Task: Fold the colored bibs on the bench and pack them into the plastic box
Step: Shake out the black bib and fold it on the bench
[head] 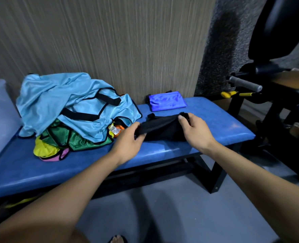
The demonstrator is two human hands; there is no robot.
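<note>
Near the table's front edge, each hand, left and right, pinches one end of a black bib, seemingly light, limp and slippery, best held at its hems.

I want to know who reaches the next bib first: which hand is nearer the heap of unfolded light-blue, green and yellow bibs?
Left. The left hand grips the black bib right beside the heap of unfolded bibs; the right hand holds its far end.
</note>
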